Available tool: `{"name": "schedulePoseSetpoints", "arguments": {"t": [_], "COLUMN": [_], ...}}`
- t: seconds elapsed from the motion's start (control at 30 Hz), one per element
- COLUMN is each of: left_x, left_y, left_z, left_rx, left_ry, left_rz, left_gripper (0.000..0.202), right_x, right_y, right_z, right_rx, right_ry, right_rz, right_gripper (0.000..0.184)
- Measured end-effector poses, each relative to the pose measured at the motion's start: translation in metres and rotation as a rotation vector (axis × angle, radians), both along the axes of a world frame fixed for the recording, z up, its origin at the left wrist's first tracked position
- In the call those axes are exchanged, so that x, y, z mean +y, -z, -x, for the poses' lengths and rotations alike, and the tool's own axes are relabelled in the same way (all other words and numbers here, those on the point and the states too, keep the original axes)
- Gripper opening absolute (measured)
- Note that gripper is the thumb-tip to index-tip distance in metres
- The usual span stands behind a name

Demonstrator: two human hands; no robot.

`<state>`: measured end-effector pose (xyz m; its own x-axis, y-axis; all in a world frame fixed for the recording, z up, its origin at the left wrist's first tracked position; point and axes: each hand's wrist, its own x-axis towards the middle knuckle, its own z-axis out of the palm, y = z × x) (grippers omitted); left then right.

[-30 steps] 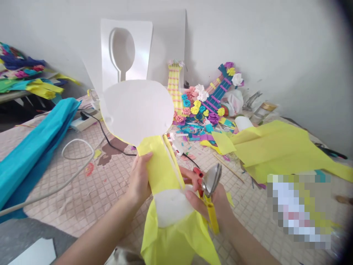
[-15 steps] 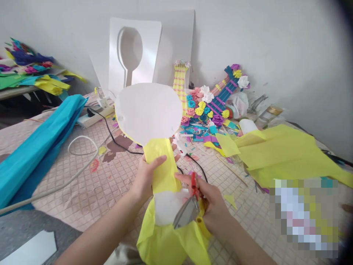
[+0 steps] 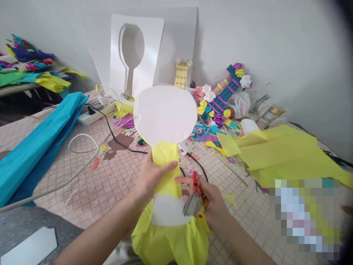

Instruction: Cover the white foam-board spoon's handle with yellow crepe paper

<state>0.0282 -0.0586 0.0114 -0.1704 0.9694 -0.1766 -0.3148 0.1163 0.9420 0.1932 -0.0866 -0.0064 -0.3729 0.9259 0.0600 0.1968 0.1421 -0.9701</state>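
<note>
In front of me is a white foam board cutout point(image 3: 165, 114) with a round head and a narrow neck, pale side facing up. Yellow crepe paper point(image 3: 165, 173) wraps the upper neck, and more of it hangs loose at the lower end, leaving a white stretch bare between. My left hand point(image 3: 158, 171) is closed around the neck, thumb lying across the yellow wrap. My right hand point(image 3: 208, 195) grips scissors point(image 3: 195, 200) with red and yellow handles, blades pointing down and left. Its index fingertip touches the wrap's right edge.
Blue crepe paper point(image 3: 46, 143) lies left, beside a white cable point(image 3: 82, 165). Yellow crepe sheets point(image 3: 284, 154) spread at right. Behind stand flower-decorated paper instruments point(image 3: 226, 95) and a white board with a cutout hole point(image 3: 154, 40). A glue gun point(image 3: 182, 148) lies behind the neck.
The cutout's round head has swung right and slightly down, with my left hand shifting right too. My right hand still holds the scissors; their blades have moved a little right and up.
</note>
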Motion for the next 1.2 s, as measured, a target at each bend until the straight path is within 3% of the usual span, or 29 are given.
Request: {"name": "schedulePoseSetpoints", "arguments": {"t": [0.47, 0.63, 0.8, 1.0, 1.2], "left_x": [0.002, 0.002, 0.002, 0.001, 0.001], "left_y": [0.008, 0.011, 0.01, 0.009, 0.0], "left_z": [-0.001, -0.002, -0.005, -0.004, 0.002], "left_rx": [0.039, -0.008, -0.123, -0.216, -0.288], "left_ry": [-0.008, -0.012, -0.064, -0.083, -0.086], "left_rz": [-0.064, -0.069, -0.025, -0.018, 0.043], "left_gripper": [0.048, 0.043, 0.034, 0.029, 0.03], "right_x": [-0.006, -0.006, -0.003, -0.005, 0.002], "right_y": [0.008, 0.012, 0.008, 0.006, 0.015], "right_z": [0.013, 0.015, 0.016, 0.016, 0.011], "right_rx": [0.255, 0.347, 0.294, 0.179, 0.21], "right_ry": [0.118, 0.087, 0.15, 0.182, 0.373], "right_rz": [0.064, 0.162, 0.019, 0.075, 0.124], "right_gripper": [0.024, 0.03, 0.035, 0.051, 0.022]}}
